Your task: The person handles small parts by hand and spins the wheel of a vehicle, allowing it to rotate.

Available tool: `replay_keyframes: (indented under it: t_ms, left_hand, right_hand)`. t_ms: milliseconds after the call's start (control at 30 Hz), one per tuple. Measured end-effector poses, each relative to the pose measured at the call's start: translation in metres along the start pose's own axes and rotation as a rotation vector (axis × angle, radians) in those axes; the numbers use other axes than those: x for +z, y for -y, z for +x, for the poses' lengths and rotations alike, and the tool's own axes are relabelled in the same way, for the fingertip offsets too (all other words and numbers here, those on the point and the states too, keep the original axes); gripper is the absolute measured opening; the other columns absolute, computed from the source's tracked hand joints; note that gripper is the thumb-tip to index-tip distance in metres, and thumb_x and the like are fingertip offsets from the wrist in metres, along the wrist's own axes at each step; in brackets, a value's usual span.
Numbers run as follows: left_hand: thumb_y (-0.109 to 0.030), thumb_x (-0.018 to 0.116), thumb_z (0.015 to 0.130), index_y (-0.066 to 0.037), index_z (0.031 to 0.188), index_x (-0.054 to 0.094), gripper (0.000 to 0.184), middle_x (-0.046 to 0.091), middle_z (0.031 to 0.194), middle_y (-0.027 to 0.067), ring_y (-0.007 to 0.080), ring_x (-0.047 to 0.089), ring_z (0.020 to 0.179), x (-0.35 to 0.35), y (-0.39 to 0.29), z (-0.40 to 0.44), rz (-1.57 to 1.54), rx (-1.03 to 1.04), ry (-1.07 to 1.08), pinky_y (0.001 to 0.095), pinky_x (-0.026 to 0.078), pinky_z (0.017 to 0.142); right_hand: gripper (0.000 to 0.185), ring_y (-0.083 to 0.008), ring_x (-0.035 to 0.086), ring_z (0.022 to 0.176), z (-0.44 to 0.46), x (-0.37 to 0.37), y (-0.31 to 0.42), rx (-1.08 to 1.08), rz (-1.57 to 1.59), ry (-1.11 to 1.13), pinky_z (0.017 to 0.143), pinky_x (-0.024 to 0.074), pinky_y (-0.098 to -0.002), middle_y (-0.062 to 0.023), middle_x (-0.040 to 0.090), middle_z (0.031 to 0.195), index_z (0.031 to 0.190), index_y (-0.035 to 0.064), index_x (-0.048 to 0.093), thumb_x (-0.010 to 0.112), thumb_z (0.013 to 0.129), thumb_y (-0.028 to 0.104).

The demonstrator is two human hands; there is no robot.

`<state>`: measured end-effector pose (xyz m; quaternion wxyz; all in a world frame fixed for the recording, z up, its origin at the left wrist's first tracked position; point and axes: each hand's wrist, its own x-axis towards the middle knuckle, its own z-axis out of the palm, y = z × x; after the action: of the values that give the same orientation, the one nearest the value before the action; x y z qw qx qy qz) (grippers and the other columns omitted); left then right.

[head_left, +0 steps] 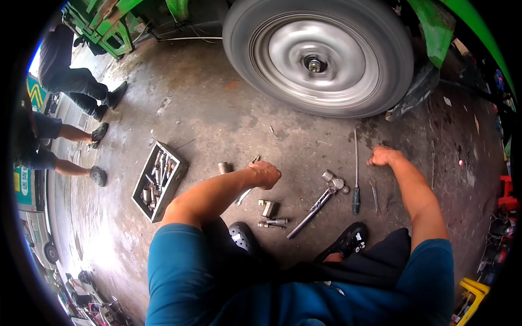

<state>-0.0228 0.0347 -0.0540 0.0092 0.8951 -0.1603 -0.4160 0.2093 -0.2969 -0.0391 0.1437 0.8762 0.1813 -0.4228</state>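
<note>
My left hand [265, 174] hovers with curled fingers over the floor, and nothing shows in it. Partly hidden beneath its wrist is a wrench [244, 196]; a metal socket [223, 167] stands beside the forearm. My right hand [385, 156], fingers bent inward, is above the floor near a long screwdriver [355, 200] and a small wrench [374, 196], with nothing visible in its grip. Between the hands lie a ball-peen hammer [335, 182] and a metal bar [309, 215]. Socket pieces [267, 207] rest near my left shoe. Ahead is a wheel [321, 57], its surface blurred.
An open tray [157, 216] of sockets and tools sits left of my arm. Two people's legs [73, 133] are at the far left. Green vehicle bodywork [435, 32] surrounds the wheel. A yellow frame [474, 296] stands at lower right.
</note>
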Motion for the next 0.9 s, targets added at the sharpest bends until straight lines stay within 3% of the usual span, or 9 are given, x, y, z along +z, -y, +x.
replay_keyframes:
  t_ms: [567, 900]
  left_hand:
    - [-0.005, 0.051, 0.082, -0.004, 0.109, 0.063, 0.029, 0.066, 0.108, 0.0177, 0.0332, 0.062, 0.107, -0.011, -0.005, -0.008, 0.003, -0.018, 0.032, 0.0411, 0.051, 0.087]
    - [-0.006, 0.05, 0.083, -0.003, 0.108, 0.063, 0.028, 0.066, 0.106, 0.0184, 0.0338, 0.063, 0.104, -0.008, -0.002, -0.005, 0.018, -0.005, 0.038, 0.0424, 0.051, 0.086]
  right_hand:
    - [0.053, -0.0336, 0.057, 0.114, 0.009, 0.004, -0.005, -0.089, -0.036, -0.051, 0.096, 0.0451, -0.041, -0.0181, 0.061, 0.121, 0.112, 0.0027, 0.065, 0.063, 0.081, 0.046]
    - [0.06, -0.0288, 0.046, 0.128, 0.012, 0.001, -0.001, -0.033, -0.016, 0.027, 0.105, 0.0383, -0.0389, -0.0139, 0.05, 0.138, 0.131, 0.0082, 0.054, 0.062, 0.083, 0.044]
